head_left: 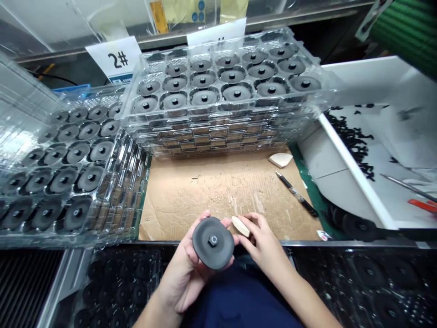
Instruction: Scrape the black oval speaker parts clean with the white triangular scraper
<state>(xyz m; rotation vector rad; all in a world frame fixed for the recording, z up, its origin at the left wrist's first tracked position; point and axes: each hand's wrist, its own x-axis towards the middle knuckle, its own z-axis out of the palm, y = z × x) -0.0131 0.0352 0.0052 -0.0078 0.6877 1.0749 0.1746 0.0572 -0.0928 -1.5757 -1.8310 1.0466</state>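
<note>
My left hand (191, 269) grips a dark grey, rounded disc (218, 253) from below and around its edge; a small hexagonal stub stands at the disc's centre. Between the thumb and fingers of my right hand (261, 239) is a cream-coloured wedge (240, 226), close to the disc's right edge. Whether the wedge touches the disc I cannot tell. Both hands are over the near edge of a cardboard sheet (205, 191). A second cream wedge (280, 159) lies at the sheet's far right, with a black pen (296, 193) below it.
Stacked clear trays (218, 111) of similar discs stand behind the cardboard, and another tray stack (102, 196) is at left. On the right, a white bin (358, 177) holds small black parts and a red-handled tool (423, 206). Dark trays (119, 287) lie along the near side.
</note>
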